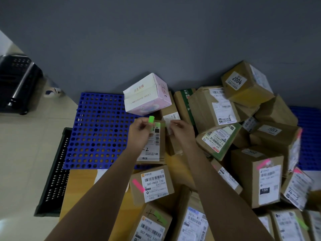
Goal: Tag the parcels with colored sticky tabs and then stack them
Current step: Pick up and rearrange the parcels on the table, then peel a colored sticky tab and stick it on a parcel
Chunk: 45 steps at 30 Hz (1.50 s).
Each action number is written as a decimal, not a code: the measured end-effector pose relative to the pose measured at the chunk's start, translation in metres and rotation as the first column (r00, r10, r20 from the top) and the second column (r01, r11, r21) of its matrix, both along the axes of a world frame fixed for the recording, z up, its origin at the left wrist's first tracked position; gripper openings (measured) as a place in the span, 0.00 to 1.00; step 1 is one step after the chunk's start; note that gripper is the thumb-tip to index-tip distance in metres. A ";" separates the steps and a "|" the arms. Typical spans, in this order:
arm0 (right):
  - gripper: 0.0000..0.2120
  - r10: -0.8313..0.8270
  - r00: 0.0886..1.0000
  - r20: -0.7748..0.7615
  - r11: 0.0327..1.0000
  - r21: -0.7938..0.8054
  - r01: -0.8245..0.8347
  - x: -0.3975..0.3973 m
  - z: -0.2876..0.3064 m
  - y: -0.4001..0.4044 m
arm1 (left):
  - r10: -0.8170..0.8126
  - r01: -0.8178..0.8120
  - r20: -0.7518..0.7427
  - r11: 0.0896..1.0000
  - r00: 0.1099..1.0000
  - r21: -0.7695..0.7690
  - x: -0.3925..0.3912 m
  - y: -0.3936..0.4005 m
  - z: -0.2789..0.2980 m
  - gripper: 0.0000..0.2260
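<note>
My left hand point(139, 132) pinches a small pad of green sticky tabs point(151, 119) above a brown parcel with a white label point(156, 145). My right hand point(181, 130) pinches one green tab point(162, 125) and holds it stretched across the top of that parcel, next to the pad. A pink and white box point(147, 94) lies tilted just behind the parcel. In front, a parcel with a pink tab point(152, 184) and another with a green tab point(154, 223) lie close to me.
A blue perforated pallet point(100, 129) lies on the floor at the left, against a grey wall. A heap of several cardboard parcels point(251, 136) fills the right side. A black crate point(53, 173) sits at the left, a black bin point(17, 84) further back.
</note>
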State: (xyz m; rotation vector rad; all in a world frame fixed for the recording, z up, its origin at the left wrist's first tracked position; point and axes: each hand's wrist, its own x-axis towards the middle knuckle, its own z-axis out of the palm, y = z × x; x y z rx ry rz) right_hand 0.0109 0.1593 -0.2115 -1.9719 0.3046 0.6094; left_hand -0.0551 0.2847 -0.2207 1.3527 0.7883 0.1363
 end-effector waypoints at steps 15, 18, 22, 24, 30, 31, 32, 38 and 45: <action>0.07 -0.206 0.956 0.207 0.927 0.355 0.123 -0.094 0.047 -0.081 | -0.551 0.559 -0.102 0.800 0.828 0.217 -0.033 -0.075 0.052 0.14; 0.07 -0.275 0.939 0.206 0.922 0.333 0.197 -0.113 0.045 -0.108 | -0.635 0.643 -0.115 0.737 0.764 0.206 -0.045 -0.099 0.056 0.15; 0.04 -0.461 0.871 0.172 0.864 0.312 0.396 -0.140 0.048 -0.156 | -0.721 0.731 -0.133 0.653 0.680 0.196 -0.057 -0.123 0.058 0.17; 0.04 -0.462 0.857 0.228 0.886 0.165 0.434 -0.155 0.049 -0.184 | -0.730 0.738 -0.123 0.647 0.672 0.192 -0.063 -0.128 0.054 0.15; 0.07 0.020 0.982 0.190 0.868 -0.490 0.077 -0.201 0.019 -0.235 | -0.664 0.688 -0.182 0.688 0.725 0.232 -0.079 -0.130 0.036 0.08; 0.07 0.065 0.988 0.140 0.867 -0.498 0.013 -0.205 0.013 -0.236 | -0.645 0.670 -0.182 0.709 0.743 0.221 -0.081 -0.129 0.033 0.07; 0.07 0.086 0.990 0.109 0.873 -0.486 -0.022 -0.207 0.010 -0.236 | -0.627 0.654 -0.184 0.725 0.757 0.215 -0.083 -0.128 0.031 0.07; 0.07 0.047 0.959 0.281 0.931 -0.359 0.060 -0.193 0.025 -0.218 | -0.497 0.532 -0.188 0.788 0.847 0.310 -0.082 -0.113 0.036 0.08; 0.07 0.291 0.856 0.428 0.944 -0.273 -0.184 -0.119 0.052 -0.131 | -0.109 0.181 -0.153 0.769 0.982 0.614 -0.058 -0.044 0.025 0.10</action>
